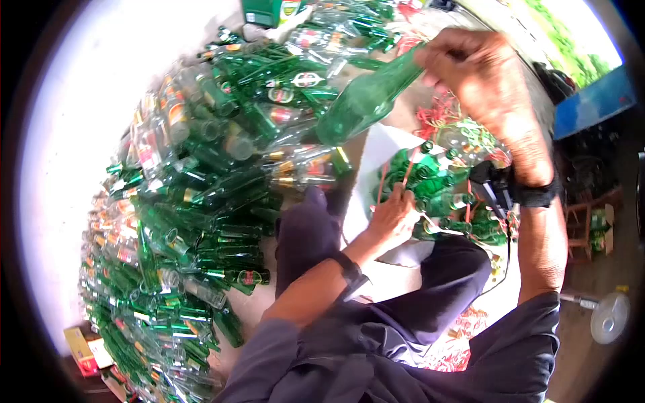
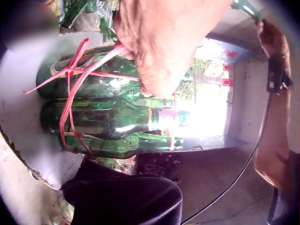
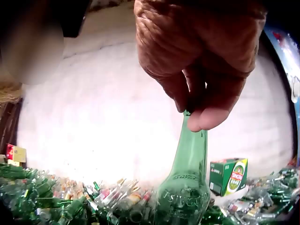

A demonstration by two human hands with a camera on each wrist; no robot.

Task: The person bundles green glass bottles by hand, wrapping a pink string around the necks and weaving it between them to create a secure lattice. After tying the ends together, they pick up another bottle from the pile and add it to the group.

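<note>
My right hand (image 1: 480, 77) pinches a green glass bottle (image 1: 363, 101) at the mouth end of its neck, raised over the pile. In the right wrist view this bottle (image 3: 185, 187) hangs below the fingertips, with raised lettering on its shoulder. Lower down, my left hand (image 1: 393, 218) is at a bundle of green bottles (image 1: 437, 181) between the legs, its fingers curled on a pink plastic strap (image 1: 411, 164). Seen from the left wrist, the strap (image 2: 70, 101) runs round the bundled bottles (image 2: 103, 117) and is knotted near their bases; my left hand (image 2: 164, 42) covers part of them.
A large heap of green and clear bottles (image 1: 222, 154) fills the left side. A green carton (image 1: 265, 12) stands at the back. Red plastic strands (image 1: 437, 114) lie beyond the bundle. At the right are a white fan (image 1: 610, 318) and a blue panel (image 1: 594, 101).
</note>
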